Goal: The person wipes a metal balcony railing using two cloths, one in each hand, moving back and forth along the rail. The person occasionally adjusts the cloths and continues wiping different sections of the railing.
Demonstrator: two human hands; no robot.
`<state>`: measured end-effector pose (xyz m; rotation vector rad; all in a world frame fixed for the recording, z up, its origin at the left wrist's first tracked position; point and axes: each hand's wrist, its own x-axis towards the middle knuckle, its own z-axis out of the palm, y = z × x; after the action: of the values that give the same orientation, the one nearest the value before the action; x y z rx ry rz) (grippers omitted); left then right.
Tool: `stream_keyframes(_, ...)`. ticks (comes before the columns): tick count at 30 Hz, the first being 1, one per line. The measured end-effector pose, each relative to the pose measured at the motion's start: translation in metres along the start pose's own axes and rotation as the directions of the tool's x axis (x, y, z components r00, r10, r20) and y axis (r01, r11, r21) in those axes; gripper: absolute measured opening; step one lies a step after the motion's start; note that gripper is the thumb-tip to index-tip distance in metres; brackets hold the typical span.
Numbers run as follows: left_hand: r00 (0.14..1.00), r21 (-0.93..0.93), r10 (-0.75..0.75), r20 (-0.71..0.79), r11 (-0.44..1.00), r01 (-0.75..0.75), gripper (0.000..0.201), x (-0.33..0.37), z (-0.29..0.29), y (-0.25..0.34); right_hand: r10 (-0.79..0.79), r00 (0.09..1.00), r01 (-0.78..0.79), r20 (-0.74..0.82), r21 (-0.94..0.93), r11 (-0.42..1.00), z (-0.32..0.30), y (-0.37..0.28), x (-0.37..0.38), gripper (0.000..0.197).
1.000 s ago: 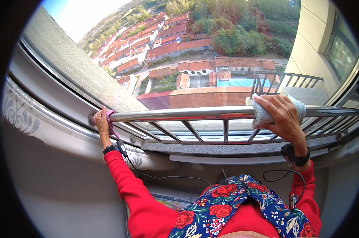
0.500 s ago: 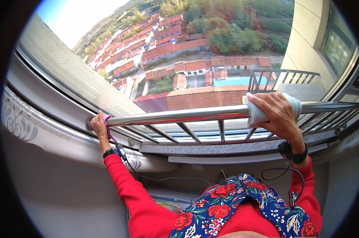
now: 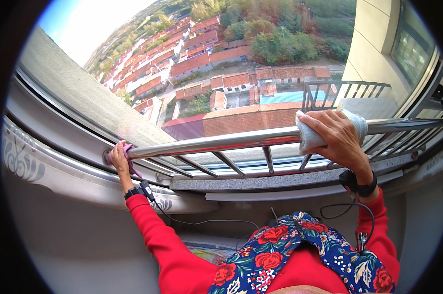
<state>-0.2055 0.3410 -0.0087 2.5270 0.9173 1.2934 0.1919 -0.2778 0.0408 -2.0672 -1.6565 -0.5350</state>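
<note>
A shiny metal railing (image 3: 216, 142) runs across the window in front of me. At its left end, my left hand (image 3: 119, 158) is wrapped round the bar with a pinkish-purple cloth (image 3: 128, 152) under its fingers. Farther right, my right hand (image 3: 336, 136) grips a folded pale blue-white cloth (image 3: 310, 138) draped over the top of the bar. Its fingers curl over the far side, and their tips are partly visible. Both cloths touch the metal.
Thin metal balusters (image 3: 268, 159) stand below the top bar, above a speckled stone sill (image 3: 241, 183). A patterned pale curtain (image 3: 50, 161) hangs at the left. Beyond the glass are red-roofed houses (image 3: 233, 81) far below. Black cables (image 3: 206, 221) run from my wrists.
My view has shifted slightly, so the railing sits a little differently in the picture. Both hands keep their cloths at nearly the same places on the bar.
</note>
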Motion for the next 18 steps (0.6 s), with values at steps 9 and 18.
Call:
stream_keyframes(9,0.997,-0.055,-0.075,-0.036,0.996,0.073,0.033,-0.0025,0.0037,0.0081,0.005,1.000,-0.005,-0.001,-0.001,1.000,0.0011,-0.0001,-0.0003,0.083)
stream_keyframes(18,0.994,-0.071,-0.101,-0.037,0.993,0.098,0.031,-0.0037,0.0053,0.0087,0.011,1.000,-0.011,0.010,-0.004,1.000,0.0006,0.0001,-0.0004,0.083)
